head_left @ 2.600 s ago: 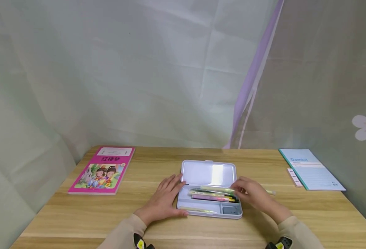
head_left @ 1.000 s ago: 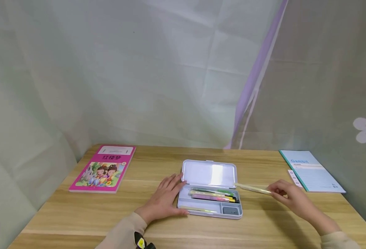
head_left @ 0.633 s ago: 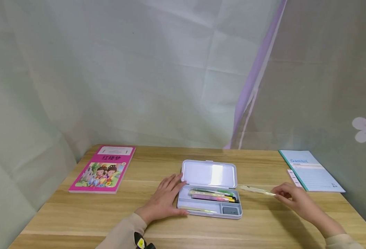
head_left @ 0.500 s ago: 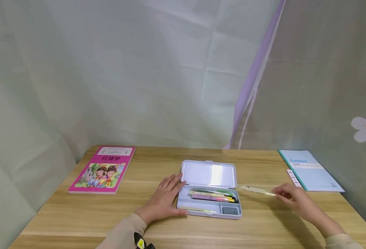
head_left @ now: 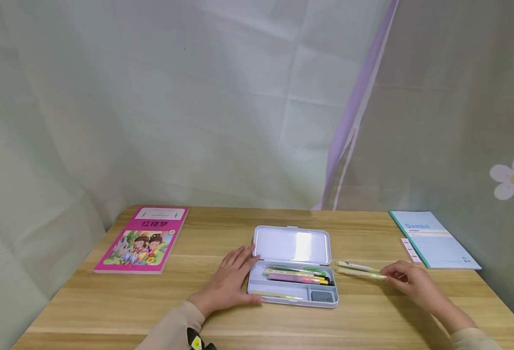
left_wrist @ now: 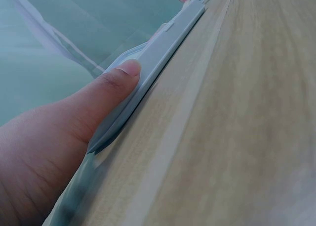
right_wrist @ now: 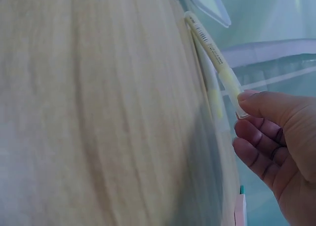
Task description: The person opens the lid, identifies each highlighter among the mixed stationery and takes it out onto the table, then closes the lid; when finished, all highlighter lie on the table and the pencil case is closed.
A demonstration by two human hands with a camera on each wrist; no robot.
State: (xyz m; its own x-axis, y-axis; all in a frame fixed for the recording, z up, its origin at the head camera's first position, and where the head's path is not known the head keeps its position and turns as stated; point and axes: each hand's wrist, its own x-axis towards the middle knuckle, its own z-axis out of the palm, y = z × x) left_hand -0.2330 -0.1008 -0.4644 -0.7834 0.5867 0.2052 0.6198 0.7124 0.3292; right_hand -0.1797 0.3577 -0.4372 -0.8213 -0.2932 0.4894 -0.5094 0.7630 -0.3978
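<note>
- Right hand [head_left: 411, 283] pinches one end of a pale pen [right_wrist: 213, 55]; left hand [head_left: 227, 283] spreads its fingers along the left edge of the open pencil case [head_left: 279, 243].
- The pale pen slants past the case's right edge, beside a second pen [head_left: 354, 265] on the counter [head_left: 108, 316].
- Setting it down seems the step in hand, calling for a gentle release.
- It looks slim, yellowish, partly clear, barcoded.

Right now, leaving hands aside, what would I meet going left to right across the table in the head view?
Pink book → open pencil case → two pens beside it → light-blue notebook.
</note>
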